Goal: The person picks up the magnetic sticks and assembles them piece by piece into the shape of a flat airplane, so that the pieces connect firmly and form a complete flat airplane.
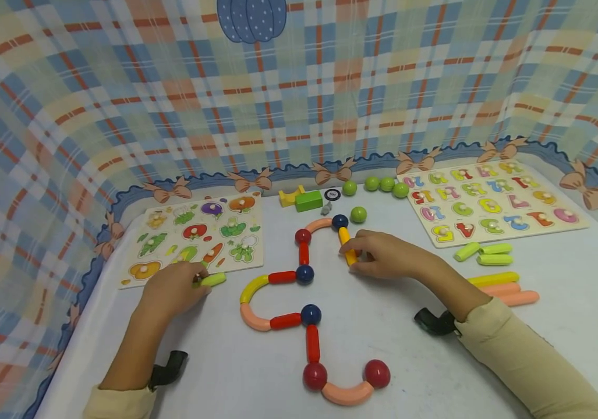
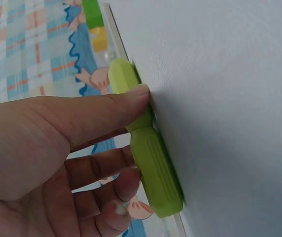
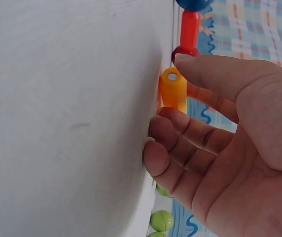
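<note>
On the table, my left hand (image 1: 173, 291) pinches a light green stick (image 1: 215, 279) near the vegetable puzzle board (image 1: 248, 259). The left wrist view shows two light green sticks (image 2: 156, 173) end to end, with the thumb over the upper one. My right hand (image 1: 395, 256) holds an orange-yellow stick (image 1: 345, 235) between thumb and fingers. The far end of that stick meets a dark blue ball (image 1: 339, 222). This ball ends a winding chain of red sticks (image 1: 312, 343), curved pink pieces (image 1: 348, 394), a curved yellow piece (image 1: 253, 288) and red or blue balls.
Several green balls (image 1: 358, 215) and a green block (image 1: 309, 201) lie at the back. A number puzzle board (image 1: 424, 224) sits at the back right. Loose green sticks (image 1: 495, 259), a yellow stick (image 1: 503, 278) and pink sticks (image 1: 521, 298) lie by my right forearm. A plaid curtain (image 1: 299, 105) borders the table.
</note>
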A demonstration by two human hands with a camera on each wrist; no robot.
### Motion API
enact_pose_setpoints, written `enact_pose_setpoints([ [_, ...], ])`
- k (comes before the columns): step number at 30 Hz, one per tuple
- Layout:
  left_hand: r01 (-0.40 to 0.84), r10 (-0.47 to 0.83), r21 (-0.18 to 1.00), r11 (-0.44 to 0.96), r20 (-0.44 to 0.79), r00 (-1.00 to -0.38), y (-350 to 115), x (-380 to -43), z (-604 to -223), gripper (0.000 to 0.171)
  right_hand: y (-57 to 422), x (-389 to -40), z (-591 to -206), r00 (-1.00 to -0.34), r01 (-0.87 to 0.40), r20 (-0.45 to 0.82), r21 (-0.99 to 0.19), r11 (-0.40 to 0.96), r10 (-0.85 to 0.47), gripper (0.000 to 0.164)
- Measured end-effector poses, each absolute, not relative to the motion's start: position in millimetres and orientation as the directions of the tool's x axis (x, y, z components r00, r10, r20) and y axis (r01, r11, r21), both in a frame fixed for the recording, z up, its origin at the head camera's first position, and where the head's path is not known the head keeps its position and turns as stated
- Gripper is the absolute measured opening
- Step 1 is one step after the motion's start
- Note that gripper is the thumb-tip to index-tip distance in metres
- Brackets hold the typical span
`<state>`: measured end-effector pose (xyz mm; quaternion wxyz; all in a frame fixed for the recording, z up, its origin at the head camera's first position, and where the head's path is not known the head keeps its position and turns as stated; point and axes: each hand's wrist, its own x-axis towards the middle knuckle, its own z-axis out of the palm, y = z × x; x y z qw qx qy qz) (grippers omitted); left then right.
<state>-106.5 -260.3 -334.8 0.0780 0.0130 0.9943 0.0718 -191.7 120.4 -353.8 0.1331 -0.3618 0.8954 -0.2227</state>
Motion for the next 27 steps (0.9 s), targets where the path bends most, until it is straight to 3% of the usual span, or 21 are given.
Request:
enact_pose_setpoints([
  [27,-0.089,-0.058,0.224,0.970,-0.140,-0.988,-253.1,-101.0,-334.4,0.030,121.1,-189.7,-354.7,-0.712,-0.575,-0.080,-0.504,0.645,-0.697,0.036],
])
